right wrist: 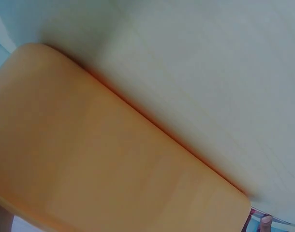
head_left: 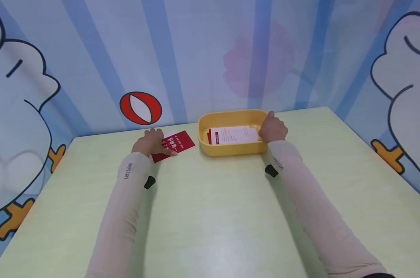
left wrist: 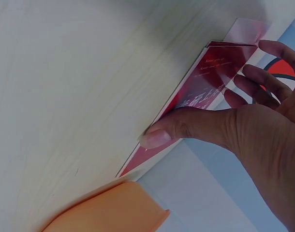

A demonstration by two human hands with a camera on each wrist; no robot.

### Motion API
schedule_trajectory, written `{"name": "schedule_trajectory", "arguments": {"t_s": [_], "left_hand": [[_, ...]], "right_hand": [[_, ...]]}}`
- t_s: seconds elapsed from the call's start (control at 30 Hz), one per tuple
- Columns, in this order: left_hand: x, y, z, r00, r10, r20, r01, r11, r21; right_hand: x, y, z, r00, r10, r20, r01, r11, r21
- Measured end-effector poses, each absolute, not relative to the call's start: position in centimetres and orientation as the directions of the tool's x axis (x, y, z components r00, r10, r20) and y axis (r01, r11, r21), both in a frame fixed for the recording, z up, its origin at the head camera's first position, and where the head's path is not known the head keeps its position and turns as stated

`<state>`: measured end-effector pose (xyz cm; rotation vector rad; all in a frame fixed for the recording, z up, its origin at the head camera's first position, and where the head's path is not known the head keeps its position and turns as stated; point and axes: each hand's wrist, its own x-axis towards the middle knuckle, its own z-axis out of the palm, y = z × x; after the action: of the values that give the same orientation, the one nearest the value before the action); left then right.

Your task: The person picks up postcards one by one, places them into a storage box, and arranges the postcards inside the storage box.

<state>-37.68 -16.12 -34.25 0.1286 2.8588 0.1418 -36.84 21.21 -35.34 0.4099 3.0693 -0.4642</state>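
Observation:
My left hand [head_left: 148, 143] is over a small stack of red cards with white print [head_left: 182, 141] on the table, left of a yellow plastic basket [head_left: 231, 150]. In the left wrist view, the thumb lies across the cards [left wrist: 213, 65] near one edge and the fingers bend toward the opposite edge. A paler card [left wrist: 244, 30] sticks out from beneath. My right hand [head_left: 274, 129] grips the basket's right rim, its fingers partly hidden. Inside the basket lies a white printed card [head_left: 235, 135] with a red band, over red ones. The right wrist view shows mostly the basket's outer wall [right wrist: 113, 154].
The pale wood-grain table [head_left: 210, 216] meets a blue striped backdrop [head_left: 196, 58] just behind the basket and cards. Printed cartoon figures cover the side panels. Dark wrist-strap pieces [head_left: 149, 182] hang beneath both sleeves.

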Motion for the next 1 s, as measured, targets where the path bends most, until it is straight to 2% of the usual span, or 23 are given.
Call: {"name": "schedule_trajectory", "arguments": {"t_s": [0.33, 0.67, 1.0], "left_hand": [[-38.3, -16.9, -34.9, -0.962, 0.058, -0.266, 0.018, 0.988, 0.151], [-38.0, -17.9, -35.1, -0.972, 0.129, -0.196, 0.077, 0.964, 0.256], [-37.7, -19.1, -35.1, -0.971, 0.147, -0.188, 0.072, 0.932, 0.355]], "right_hand": [[-37.0, 21.0, -35.5, -0.969, 0.238, -0.066, 0.247, 0.921, -0.301], [-36.7, 21.1, -36.6, -0.966, 0.242, -0.094, 0.259, 0.921, -0.291], [-36.4, 20.5, -37.0, -0.966, 0.252, -0.065, 0.259, 0.914, -0.313]]}}
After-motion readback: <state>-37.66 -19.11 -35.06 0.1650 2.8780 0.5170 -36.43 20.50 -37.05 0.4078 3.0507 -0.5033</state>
